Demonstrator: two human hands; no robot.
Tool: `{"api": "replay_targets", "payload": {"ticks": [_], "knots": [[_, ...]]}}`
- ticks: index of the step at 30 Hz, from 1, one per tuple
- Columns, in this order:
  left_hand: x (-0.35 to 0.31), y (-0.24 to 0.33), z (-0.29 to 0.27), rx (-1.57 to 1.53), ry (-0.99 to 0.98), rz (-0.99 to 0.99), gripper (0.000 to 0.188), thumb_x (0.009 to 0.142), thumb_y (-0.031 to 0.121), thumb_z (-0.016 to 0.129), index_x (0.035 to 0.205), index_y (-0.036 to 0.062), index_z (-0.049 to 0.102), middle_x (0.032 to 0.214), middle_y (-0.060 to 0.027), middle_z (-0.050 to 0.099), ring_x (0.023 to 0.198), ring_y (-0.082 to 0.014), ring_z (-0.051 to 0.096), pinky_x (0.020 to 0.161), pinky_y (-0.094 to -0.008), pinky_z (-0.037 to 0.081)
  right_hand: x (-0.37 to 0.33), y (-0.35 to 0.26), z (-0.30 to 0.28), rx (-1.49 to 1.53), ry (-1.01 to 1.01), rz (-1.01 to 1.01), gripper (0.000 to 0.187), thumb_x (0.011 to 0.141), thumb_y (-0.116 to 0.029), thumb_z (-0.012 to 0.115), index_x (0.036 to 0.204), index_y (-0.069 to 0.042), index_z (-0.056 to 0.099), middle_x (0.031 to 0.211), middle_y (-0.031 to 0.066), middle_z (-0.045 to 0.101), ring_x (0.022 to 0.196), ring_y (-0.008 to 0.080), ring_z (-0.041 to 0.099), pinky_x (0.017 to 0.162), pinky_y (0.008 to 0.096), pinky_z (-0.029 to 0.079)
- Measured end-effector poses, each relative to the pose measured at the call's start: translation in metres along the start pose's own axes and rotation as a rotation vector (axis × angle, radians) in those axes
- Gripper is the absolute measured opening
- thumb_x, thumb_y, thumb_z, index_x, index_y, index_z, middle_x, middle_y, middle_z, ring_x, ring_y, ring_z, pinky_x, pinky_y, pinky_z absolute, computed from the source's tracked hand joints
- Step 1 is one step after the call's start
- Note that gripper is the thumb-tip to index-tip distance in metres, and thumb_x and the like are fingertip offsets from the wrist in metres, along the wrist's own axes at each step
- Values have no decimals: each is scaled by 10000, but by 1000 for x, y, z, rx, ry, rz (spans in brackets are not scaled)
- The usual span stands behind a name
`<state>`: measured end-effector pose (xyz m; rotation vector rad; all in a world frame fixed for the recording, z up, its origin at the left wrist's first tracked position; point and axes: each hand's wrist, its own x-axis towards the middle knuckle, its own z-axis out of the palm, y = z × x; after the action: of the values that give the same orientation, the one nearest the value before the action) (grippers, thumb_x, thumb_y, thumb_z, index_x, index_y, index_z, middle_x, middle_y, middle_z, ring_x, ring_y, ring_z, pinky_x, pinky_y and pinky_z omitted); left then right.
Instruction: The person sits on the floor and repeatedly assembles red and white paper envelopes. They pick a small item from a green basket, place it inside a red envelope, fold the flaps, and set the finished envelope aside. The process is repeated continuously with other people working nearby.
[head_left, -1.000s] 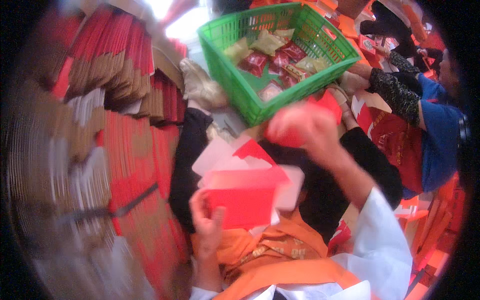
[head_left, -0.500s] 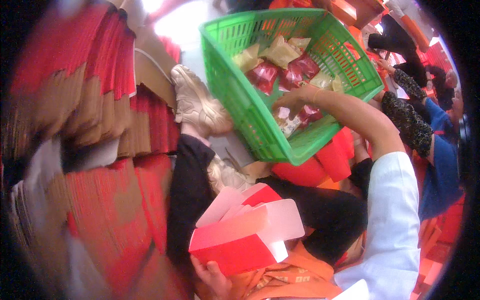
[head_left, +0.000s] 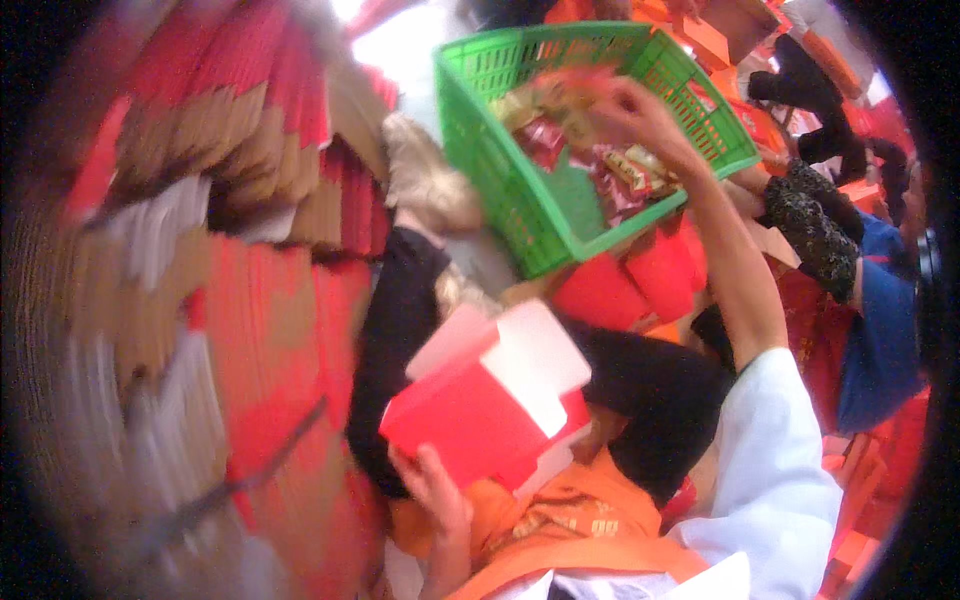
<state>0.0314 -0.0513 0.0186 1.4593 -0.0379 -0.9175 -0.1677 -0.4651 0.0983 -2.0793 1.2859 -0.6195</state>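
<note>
Tall stacks of flattened red-and-brown cartons [head_left: 280, 350] fill the whole left side, and a dark strap [head_left: 270, 455] crosses one of them. The green plastic crate [head_left: 505, 190] stands beyond the person's black trouser legs [head_left: 395, 335], with a pale shoe [head_left: 425, 175] just beside its left wall. At right, close to the crate's right corner, is a co-worker's patterned sleeve [head_left: 815, 215]. The open red carton [head_left: 475, 420] lies tilted above the lap, its pale flaps raised; the crate's near wall stands between it and the packets. Inside the crate, a red packet [head_left: 543, 140] is near the left wall and a printed packet [head_left: 630, 172] near the near edge. The left hand [head_left: 440, 490] grasps the carton at its lower left side. The right forearm crosses the crate's near edge; the right hand [head_left: 630, 108], blurred, is bent over the packets, and I cannot tell if it grips one.
</note>
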Motion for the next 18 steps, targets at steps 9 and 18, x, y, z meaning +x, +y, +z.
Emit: {"api": "replay_targets", "payload": {"ticks": [9,18], "knots": [[-26,-25,0,-7,-92,171,491,912,243,446,1293,2,250,1240,-115,378,1111,-200,392,955,-331,308,-216,-95,68,651,315,-9,595,792,-40,570,1296,-71,255,1124,109,479,1004,191,519,854,314,432],[-52,-20,7,56,-134,171,469,919,315,413,1274,35,288,1192,-128,436,1050,-223,457,894,-359,379,-286,-106,101,625,76,254,153,855,-88,489,1002,-47,493,874,56,565,855,143,543,773,271,428]]}}
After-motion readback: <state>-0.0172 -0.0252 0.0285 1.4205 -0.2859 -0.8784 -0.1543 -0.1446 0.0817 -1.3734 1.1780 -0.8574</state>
